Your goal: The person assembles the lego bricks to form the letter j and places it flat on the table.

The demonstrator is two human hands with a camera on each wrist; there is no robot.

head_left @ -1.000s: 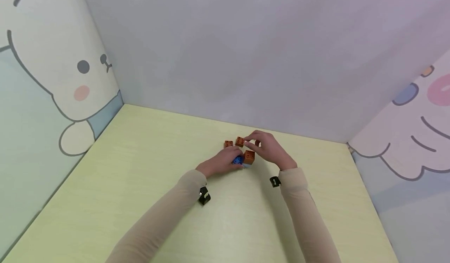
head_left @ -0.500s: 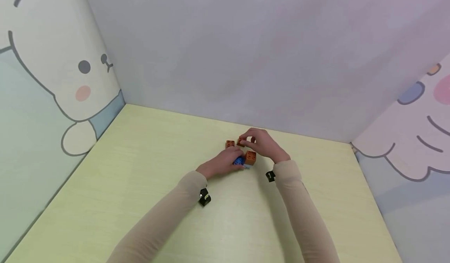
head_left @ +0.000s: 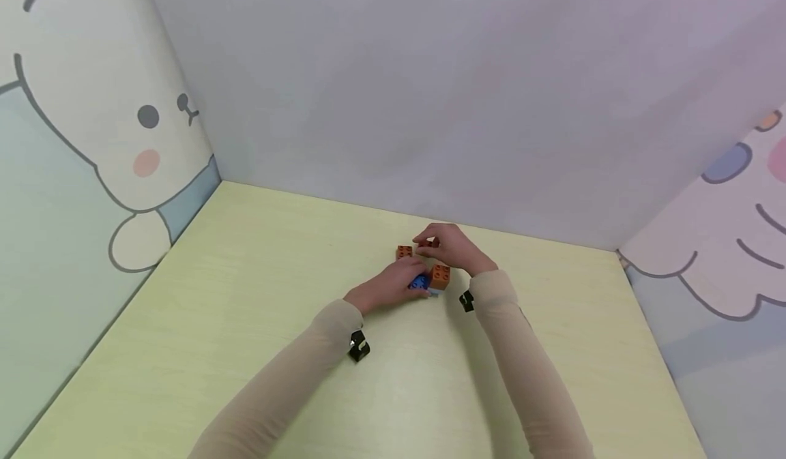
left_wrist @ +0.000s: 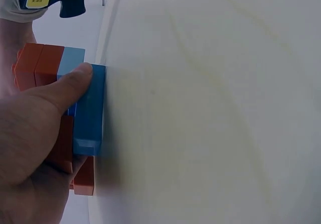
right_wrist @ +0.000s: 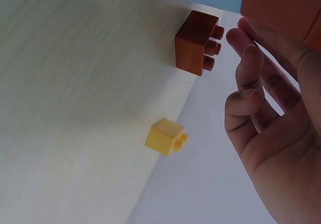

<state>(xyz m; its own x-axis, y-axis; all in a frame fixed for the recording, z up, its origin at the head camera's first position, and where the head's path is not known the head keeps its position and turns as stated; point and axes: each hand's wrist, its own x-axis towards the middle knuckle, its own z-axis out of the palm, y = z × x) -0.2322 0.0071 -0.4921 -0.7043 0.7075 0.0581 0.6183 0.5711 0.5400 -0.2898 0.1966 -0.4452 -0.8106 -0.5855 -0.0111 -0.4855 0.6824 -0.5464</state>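
My left hand grips a blue toy building brick, thumb along its near side in the left wrist view. Right beside it stands a stack with an orange brick on top and a light blue brick at its bottom. My right hand hovers over a reddish-brown brick, which stands studs up on the table. Its fingers are loosely bent just above the studs, with nothing seen between them; the thumb is hidden in the right wrist view. Another orange brick sits behind my left hand.
A small yellow brick stands on the table in the right wrist view. The pale table ends at a grey back wall. Printed side panels stand left and right.
My right hand has moved left, from beside the back brick to over it, now covering most of it. My left hand keeps its grip on the blue brick.
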